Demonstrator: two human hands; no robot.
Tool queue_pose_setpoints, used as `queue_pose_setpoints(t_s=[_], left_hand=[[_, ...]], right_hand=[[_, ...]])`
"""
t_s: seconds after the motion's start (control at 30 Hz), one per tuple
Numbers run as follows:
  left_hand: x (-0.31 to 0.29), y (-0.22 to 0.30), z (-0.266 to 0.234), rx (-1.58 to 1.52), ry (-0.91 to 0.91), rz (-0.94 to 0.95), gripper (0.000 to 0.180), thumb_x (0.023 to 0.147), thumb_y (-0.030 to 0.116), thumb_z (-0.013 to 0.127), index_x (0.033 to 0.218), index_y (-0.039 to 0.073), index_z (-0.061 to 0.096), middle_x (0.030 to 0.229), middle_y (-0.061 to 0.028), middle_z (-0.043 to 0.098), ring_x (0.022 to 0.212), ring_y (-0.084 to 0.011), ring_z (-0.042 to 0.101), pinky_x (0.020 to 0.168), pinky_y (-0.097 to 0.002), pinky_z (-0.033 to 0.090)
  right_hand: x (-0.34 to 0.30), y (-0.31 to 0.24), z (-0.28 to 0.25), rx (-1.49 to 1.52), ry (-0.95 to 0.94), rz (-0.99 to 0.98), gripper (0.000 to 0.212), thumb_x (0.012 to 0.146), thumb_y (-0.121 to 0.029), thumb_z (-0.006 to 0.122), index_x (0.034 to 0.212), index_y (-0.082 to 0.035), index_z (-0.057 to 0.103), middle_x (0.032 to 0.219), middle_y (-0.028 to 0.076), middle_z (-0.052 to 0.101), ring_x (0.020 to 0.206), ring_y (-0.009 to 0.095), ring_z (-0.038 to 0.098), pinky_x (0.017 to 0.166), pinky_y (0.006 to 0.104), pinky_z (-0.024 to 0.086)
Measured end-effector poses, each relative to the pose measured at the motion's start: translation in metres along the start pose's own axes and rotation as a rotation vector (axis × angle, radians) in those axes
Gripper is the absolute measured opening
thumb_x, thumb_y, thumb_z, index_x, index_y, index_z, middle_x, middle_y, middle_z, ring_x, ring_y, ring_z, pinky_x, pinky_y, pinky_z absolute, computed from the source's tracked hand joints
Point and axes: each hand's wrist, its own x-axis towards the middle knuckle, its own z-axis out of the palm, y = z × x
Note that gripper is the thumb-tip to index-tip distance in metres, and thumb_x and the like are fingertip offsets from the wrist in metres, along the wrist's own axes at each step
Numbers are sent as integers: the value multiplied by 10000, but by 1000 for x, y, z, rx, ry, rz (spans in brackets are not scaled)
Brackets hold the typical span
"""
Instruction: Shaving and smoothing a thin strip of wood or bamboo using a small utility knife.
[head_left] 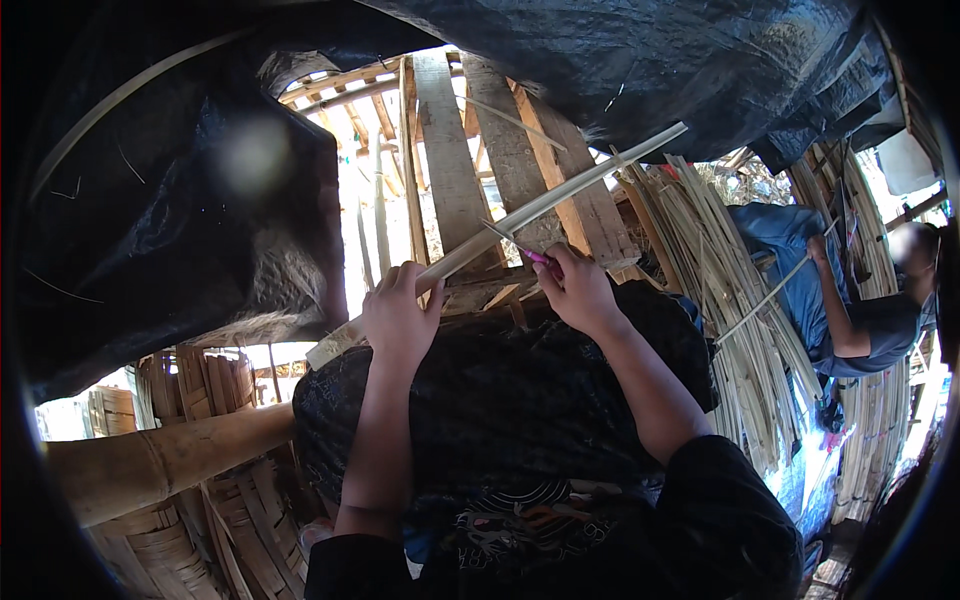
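One left hand (395, 318) wrapped around a pale split strip (580, 188), thumb toward the knife side. Grip sits near the strip's lower-left end: short tail sticks out below-left of the hand, long run goes up-right well past it. Right hand (580, 292) is near, on the body side of the strip, fingers clamped on a pink-handled knife (542, 259). Blade points up-left and overlaps the strip, ahead of the left hand; can't tell from here whether it's cutting in. Beyond: rough wooden planks (445, 140). Off right: pile of long strips (750, 390), then a co-worker (880, 335) in blue trousers holding a thin stick (770, 297). Black sheeting (680, 60) overhead.
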Motion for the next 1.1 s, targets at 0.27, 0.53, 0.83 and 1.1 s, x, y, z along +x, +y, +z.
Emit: queue_pose_setpoints(t_s=[0.27, 0.53, 0.83, 1.1], left_hand=[[-4, -1, 3, -19, 12, 8, 195, 841, 232, 711, 963, 112, 617, 852, -72, 666, 784, -304, 665, 688, -432, 493], [-4, 4, 1, 33, -46, -47, 226, 853, 258, 705, 999, 121, 600, 879, -77, 679, 826, -316, 670, 729, -458, 475], [-5, 2, 6, 37, 3, -14, 227, 851, 244, 712, 995, 128, 581, 832, -67, 655, 761, -303, 659, 688, -440, 452], [-4, 6, 3, 64, -26, -44, 222, 852, 256, 715, 971, 127, 578, 822, -57, 654, 755, -294, 662, 685, -432, 456]], right_hand=[[-5, -7, -2, 53, 48, -58, 245, 916, -182, 632, 1095, -73, 505, 779, 124, 668, 720, 324, 687, 628, 431, 545], [-9, -23, -2, 39, -27, -170, 205, 918, -172, 632, 1060, -81, 515, 797, 106, 663, 709, 301, 686, 604, 404, 536], [-14, -33, 7, -46, -56, -171, 209, 926, -196, 608, 1057, -80, 494, 862, 116, 670, 715, 327, 679, 576, 439, 535], [-16, -36, 13, -134, -11, -183, 214, 947, -230, 562, 1114, -112, 498, 846, 140, 670, 708, 347, 674, 571, 475, 537]])
